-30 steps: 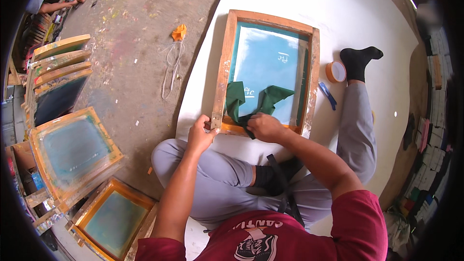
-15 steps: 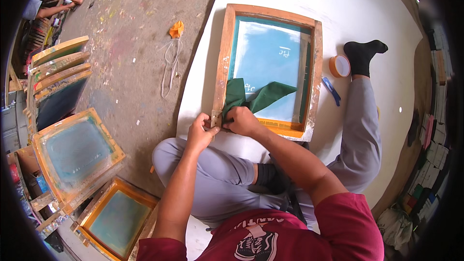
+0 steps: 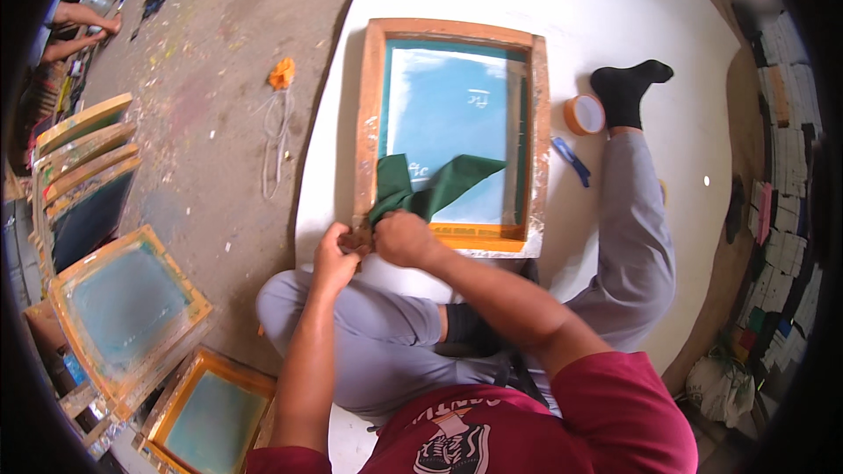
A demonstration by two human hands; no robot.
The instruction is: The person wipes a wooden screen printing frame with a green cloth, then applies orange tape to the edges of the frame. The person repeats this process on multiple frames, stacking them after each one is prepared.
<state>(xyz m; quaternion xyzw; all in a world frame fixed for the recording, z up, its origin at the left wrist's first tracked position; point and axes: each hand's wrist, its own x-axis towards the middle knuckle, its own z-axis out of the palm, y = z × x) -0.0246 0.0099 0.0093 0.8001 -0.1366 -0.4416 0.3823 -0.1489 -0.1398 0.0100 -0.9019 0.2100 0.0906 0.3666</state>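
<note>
A wooden-framed printing screen (image 3: 537, 149) with a blue mesh and small white lettering lies on the white sheet in front of me. At its near left corner, my left hand (image 3: 336, 261) is closed, thumb and fingers pinching the wood. Right beside it, my right hand (image 3: 406, 239) is curled in a fist around a dark green cloth (image 3: 452, 184). Two pointed ends of the cloth spread away from the fist over the mesh. The fingertips of the right hand and the exact spot they press are hidden.
Right of the screen lie an orange tape roll (image 3: 577, 115) and a blue cutter-like tool (image 3: 572, 161), close to my socked foot (image 3: 628, 96). More framed screens (image 3: 127, 298) stand at the left. An orange item with string (image 3: 282, 75) lies on the stained floor. Another person's legs (image 3: 83, 26) show far left.
The whole view has shifted, so the scene sits farther left. Both hands have moved slightly toward me at the screen's corner, still holding the frame and the green cloth.
</note>
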